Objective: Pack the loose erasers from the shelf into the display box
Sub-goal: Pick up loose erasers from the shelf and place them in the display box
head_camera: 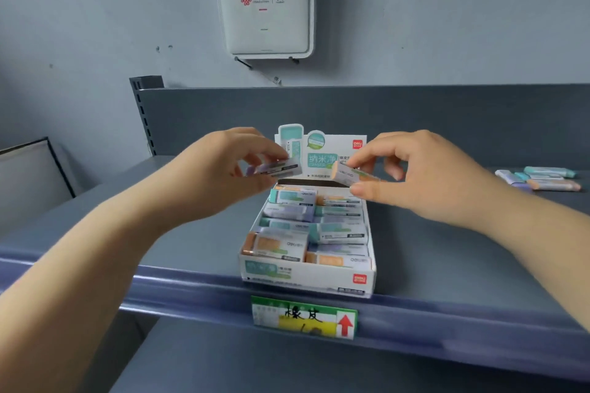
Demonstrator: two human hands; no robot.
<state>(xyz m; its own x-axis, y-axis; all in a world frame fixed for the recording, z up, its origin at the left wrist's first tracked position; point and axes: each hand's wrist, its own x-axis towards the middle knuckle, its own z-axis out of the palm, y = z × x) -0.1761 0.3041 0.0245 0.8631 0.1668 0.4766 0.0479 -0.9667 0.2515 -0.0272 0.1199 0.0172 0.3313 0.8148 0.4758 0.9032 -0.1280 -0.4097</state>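
Observation:
A white display box (306, 281) stands at the front edge of the grey shelf, its lid flap upright at the back, with several sleeved erasers (287, 242) packed inside. My left hand (223, 166) pinches a purple eraser (274, 168) above the box's back left corner. My right hand (415, 175) pinches an orange eraser (351, 176) above the back right corner. Both erasers hover level just over the packed rows. Several loose erasers (539, 179) in teal, purple and orange lie on the shelf at the far right.
The grey shelf (447, 249) has a raised front rail carrying a green and yellow price label (303, 317). A dark back panel (447, 118) rises behind the box. A white router (265, 0) hangs on the wall above.

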